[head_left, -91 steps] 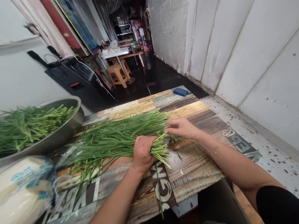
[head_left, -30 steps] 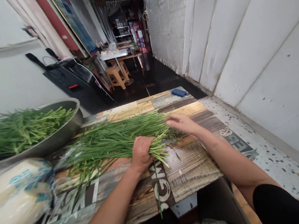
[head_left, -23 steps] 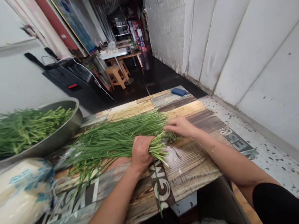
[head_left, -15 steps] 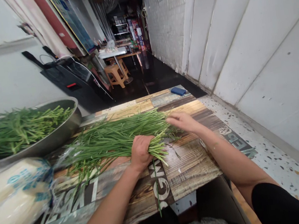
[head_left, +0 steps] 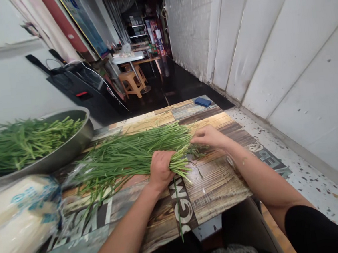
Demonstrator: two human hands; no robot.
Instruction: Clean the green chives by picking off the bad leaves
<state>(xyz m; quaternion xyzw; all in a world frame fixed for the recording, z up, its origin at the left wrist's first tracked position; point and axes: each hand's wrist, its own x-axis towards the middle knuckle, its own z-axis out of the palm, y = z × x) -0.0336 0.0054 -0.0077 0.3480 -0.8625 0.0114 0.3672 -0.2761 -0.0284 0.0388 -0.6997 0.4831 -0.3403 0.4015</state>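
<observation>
A long bunch of green chive stalks (head_left: 123, 155) lies across the patterned wooden table (head_left: 217, 182), cut ends toward the right. My left hand (head_left: 160, 168) is clenched round the bunch near its cut ends. Beside it, my right hand (head_left: 208, 135) rests at the stalk ends with its fingers pinched on a few stalks. A single loose stalk (head_left: 180, 214) hangs over the table's near edge.
A metal basin (head_left: 65, 147) heaped with more green stalks stands at the left. A white and blue plastic sack (head_left: 18, 218) lies at the near left. A small blue object (head_left: 202, 101) sits at the table's far corner. A white wall runs along the right.
My right hand lifted off the stalk ends, came back, reached out again and now pinches at them. My left hand kept its grip on the bunch.
</observation>
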